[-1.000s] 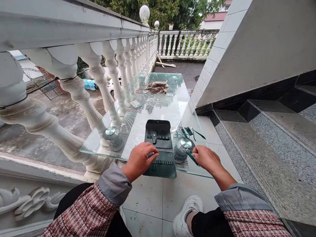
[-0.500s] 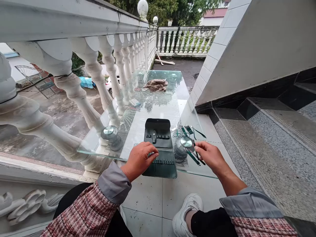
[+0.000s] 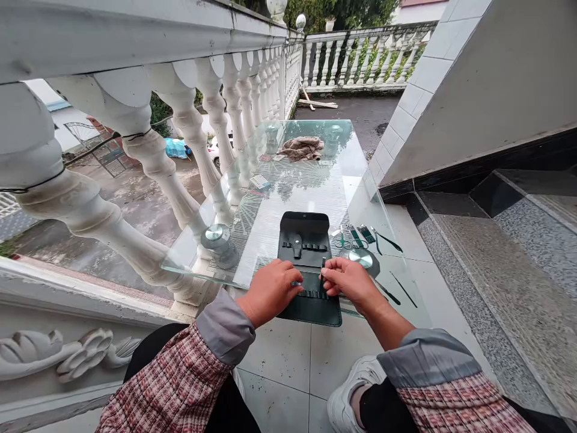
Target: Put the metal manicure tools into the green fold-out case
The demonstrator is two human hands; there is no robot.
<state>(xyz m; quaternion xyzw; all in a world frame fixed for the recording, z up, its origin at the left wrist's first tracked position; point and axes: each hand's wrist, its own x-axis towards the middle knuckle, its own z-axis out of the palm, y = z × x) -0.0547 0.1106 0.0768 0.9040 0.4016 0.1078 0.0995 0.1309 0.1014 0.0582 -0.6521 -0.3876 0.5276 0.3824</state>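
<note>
dark green leather tool case (image 3: 310,304) lies open at the near edge of the glass surface (image 3: 315,204), its lower flap hanging over that edge. left hand (image 3: 270,290) sits on the lower flap's row of loops, fingers loosely together, not pinching anything visible. right hand (image 3: 349,284) pinches a slim dark tool (image 3: 323,272) upright at the loops, just beside the left hand. right of the case: nail scissors (image 3: 341,240), a metal-lidded glass jar (image 3: 360,260), two thin tools (image 3: 402,288). left: a second jar (image 3: 219,240). far end, upper middle: small box (image 3: 260,182), crumpled brown cloth (image 3: 300,148).
</note>
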